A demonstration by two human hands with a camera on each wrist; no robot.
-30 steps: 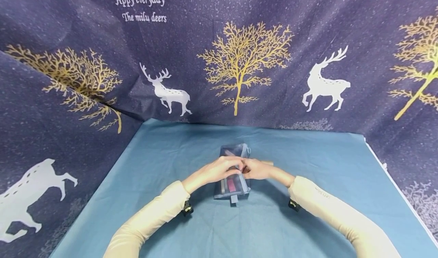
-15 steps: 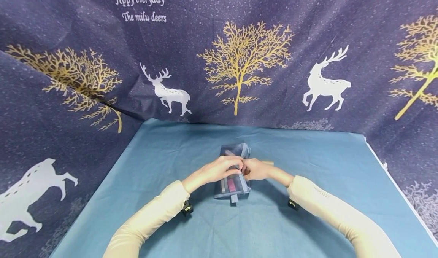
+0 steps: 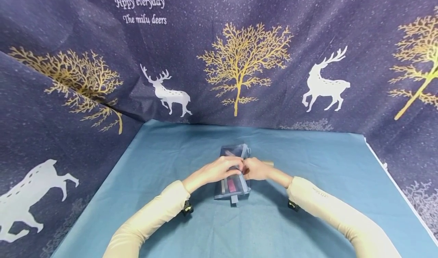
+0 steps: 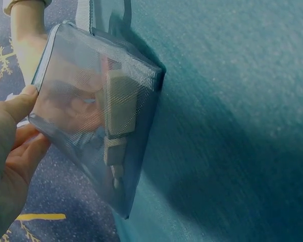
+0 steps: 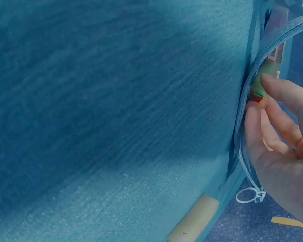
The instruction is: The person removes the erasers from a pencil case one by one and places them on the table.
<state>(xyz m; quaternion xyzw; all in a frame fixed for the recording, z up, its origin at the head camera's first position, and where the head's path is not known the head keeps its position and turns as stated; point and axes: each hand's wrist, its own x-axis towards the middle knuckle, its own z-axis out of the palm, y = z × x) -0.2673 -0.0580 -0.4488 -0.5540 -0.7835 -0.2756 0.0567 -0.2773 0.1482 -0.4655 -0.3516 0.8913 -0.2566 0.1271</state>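
A blue-grey see-through mesh pouch lies on the teal cloth, its zipper side turned to the right. My left hand pinches the pouch's rim between thumb and fingers, plain in the left wrist view. My right hand reaches in at the opening. In the right wrist view its thumb and fingers pinch a small greenish tube with an orange-red end, beside the zipper edge. Through the mesh show a pink item and a pale boxy item. The head view hides the tube behind the fingers.
A beige stick-shaped piece lies on the cloth just right of the pouch, partly behind the right hand in the head view. A zipper pull ring hangs at the pouch's far end. A dark patterned curtain stands behind the table.
My right hand has shifted slightly left, further in at the pouch's opening. My left hand keeps its pinch on the rim, and the pouch lies in nearly the same place.
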